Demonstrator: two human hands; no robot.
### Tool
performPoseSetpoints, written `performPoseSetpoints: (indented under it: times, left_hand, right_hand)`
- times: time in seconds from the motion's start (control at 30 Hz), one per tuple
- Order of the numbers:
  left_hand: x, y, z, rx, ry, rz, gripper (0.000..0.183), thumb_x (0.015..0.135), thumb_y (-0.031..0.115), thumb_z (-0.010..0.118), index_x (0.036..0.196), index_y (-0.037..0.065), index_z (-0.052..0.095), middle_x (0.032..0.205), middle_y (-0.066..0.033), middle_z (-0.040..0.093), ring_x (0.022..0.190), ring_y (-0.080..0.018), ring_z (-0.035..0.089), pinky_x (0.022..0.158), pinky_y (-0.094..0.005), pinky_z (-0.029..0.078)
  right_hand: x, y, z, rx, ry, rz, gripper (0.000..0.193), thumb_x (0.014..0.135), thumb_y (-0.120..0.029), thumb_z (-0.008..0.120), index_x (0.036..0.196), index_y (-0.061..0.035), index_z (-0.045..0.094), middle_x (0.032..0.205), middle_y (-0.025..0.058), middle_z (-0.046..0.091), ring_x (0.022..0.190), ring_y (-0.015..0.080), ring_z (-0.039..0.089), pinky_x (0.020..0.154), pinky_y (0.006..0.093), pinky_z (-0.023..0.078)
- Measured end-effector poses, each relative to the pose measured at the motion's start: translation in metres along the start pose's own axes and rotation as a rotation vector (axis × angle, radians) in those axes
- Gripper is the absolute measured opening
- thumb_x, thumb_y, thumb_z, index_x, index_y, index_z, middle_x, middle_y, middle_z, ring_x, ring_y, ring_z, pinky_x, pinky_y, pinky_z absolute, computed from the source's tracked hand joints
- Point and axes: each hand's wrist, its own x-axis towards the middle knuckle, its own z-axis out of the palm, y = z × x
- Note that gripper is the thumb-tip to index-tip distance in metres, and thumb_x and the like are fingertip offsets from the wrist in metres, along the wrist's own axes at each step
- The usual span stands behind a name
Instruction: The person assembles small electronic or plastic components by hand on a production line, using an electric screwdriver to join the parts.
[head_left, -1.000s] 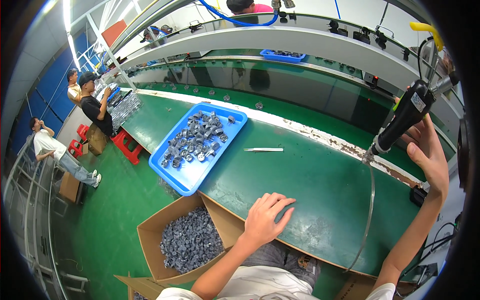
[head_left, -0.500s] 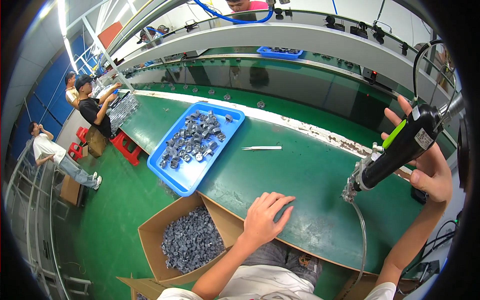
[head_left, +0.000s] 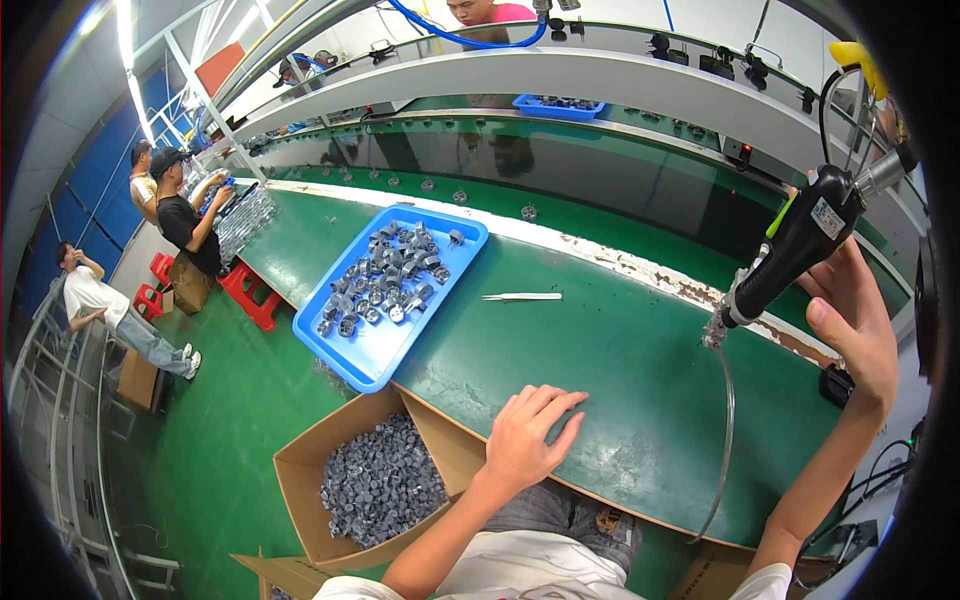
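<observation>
My left hand [head_left: 533, 438] rests on the near edge of the green workbench [head_left: 610, 400], fingers loosely stretched, holding nothing. Over the right side hangs a black power screwdriver [head_left: 800, 240] with a green lever, tilted down to the left. A clear tube [head_left: 728, 440] trails from its metal nose. My right hand [head_left: 850, 325] is raised behind and beside the screwdriver, thumb out and palm open; its fingers are partly hidden by the tool and do not wrap it. White tweezers [head_left: 522, 296] lie on the bench between my hands.
A blue tray [head_left: 375, 370] of small grey round parts stands left of the tweezers. Below it, a cardboard box [head_left: 300, 500] holds many similar parts. Beyond the bench edge runs a green conveyor [head_left: 600, 225] carrying spaced parts. Several people are farther off, one a person in black [head_left: 190, 215].
The screwdriver has swung up and away to the right, its nose now higher above the bench. My right hand's fingers have shifted behind it. My left hand stays put.
</observation>
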Motion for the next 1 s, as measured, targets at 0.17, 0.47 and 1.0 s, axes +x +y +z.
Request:
performPoseSetpoints:
  times: [0.17, 0.47, 1.0]
  left_hand:
    - [0.000, 0.000, 0.001, -0.007, -0.011, -0.017, 0.021, 0.085, 0.010, 0.077, 0.106, 0.010, 0.076, 0.095, -0.0026, 0.070, 0.079, -0.0216, 0.062, 0.071, -0.0351, 0.050]
    - [0.000, -0.001, 0.001, -0.002, -0.005, -0.009, 0.022, 0.085, 0.009, 0.077, 0.106, 0.010, 0.076, 0.095, -0.0029, 0.070, 0.078, -0.0217, 0.061, 0.071, -0.0351, 0.050]
    - [0.000, -0.001, 0.001, 0.007, 0.003, -0.006, 0.022, 0.084, 0.010, 0.078, 0.105, 0.010, 0.076, 0.094, -0.0024, 0.070, 0.077, -0.0207, 0.061, 0.070, -0.0345, 0.049]
  right_hand:
    - [0.001, 0.008, 0.000, 0.001, -0.057, -0.082, 0.100, 0.085, -0.030, 0.082, 0.161, 0.0017, 0.026, 0.154, 0.0176, 0.046, 0.138, 0.0319, 0.051, 0.102, 0.0398, 0.052]
    - [0.003, -0.006, -0.003, -0.158, -0.133, -0.063, 0.096, 0.087, -0.050, 0.073, 0.160, -0.0013, 0.034, 0.170, 0.0200, 0.023, 0.141, 0.0288, 0.049, 0.113, 0.0440, 0.044]
    - [0.004, 0.007, 0.001, -0.157, -0.107, -0.140, 0.098, 0.087, -0.052, 0.073, 0.161, -0.0029, 0.031, 0.170, 0.0192, 0.022, 0.142, 0.0291, 0.048, 0.115, 0.0441, 0.042]
